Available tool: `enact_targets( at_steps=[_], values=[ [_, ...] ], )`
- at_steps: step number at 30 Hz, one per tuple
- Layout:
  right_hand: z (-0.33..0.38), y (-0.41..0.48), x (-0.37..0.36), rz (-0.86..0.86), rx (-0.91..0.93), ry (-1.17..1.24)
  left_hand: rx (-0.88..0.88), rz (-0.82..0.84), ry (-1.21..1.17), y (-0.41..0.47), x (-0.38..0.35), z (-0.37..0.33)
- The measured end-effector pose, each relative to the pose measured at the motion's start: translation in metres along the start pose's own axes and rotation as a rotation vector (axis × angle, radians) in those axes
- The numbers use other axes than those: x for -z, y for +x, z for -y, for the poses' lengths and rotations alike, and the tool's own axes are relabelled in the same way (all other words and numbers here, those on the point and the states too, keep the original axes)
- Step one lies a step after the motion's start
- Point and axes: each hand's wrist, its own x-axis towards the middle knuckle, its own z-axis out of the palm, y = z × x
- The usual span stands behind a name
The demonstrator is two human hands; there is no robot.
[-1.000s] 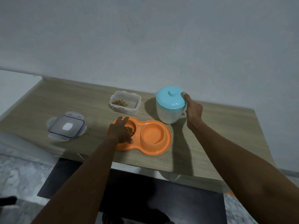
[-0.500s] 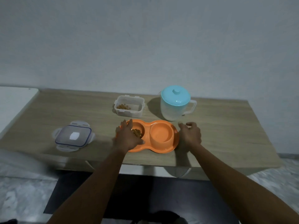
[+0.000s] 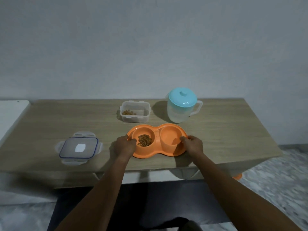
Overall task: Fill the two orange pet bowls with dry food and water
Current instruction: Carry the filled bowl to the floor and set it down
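An orange double pet bowl (image 3: 158,152) rests near the front of the wooden table (image 3: 233,139). Its left bowl holds brown dry food (image 3: 144,140). The right bowl (image 3: 170,135) shows only orange; I cannot tell if water is in it. My left hand (image 3: 125,146) grips the dish's left rim and my right hand (image 3: 192,145) grips its right rim. Behind the dish stand a clear food container (image 3: 135,113) with a little kibble in it, and a translucent jug (image 3: 180,107) with a blue lid.
The container's clear lid (image 3: 79,148) with a blue seal lies flat on the table to the left. A white surface (image 3: 11,114) adjoins the table's left end. The wall rises right behind the table. The floor below is dark and marbled.
My right hand left the jug's handle and came down onto the dish's right rim. My left hand moved off the food bowl to the left rim. The view has pulled back.
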Motion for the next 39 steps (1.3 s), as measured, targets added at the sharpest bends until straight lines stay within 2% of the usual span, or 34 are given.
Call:
enact_targets(
  at_steps=[4, 10, 18, 26, 34, 39],
  values=[
    [0.001, -0.001, 0.004, 0.047, -0.022, 0.069, 0.04, -0.017, -0.004, -0.007, 0.006, -0.009],
    [-0.002, -0.008, 0.022, 0.024, -0.047, 0.212, -0.018, -0.035, -0.102, -0.028, 0.001, -0.023],
    [-0.028, -0.01, 0.109, -0.032, -0.024, 0.371, -0.106, -0.076, -0.335, -0.09, -0.046, -0.062],
    [-0.078, 0.007, 0.281, -0.087, 0.067, 0.456, -0.195, -0.037, -0.358, -0.194, -0.147, -0.135],
    [-0.15, 0.038, 0.49, -0.2, 0.108, 0.516, -0.317, 0.099, -0.398, -0.313, -0.294, -0.224],
    [-0.191, 0.061, 0.587, -0.295, 0.095, 0.533, -0.373, 0.22, -0.385, -0.359, -0.377, -0.27]
  ],
)
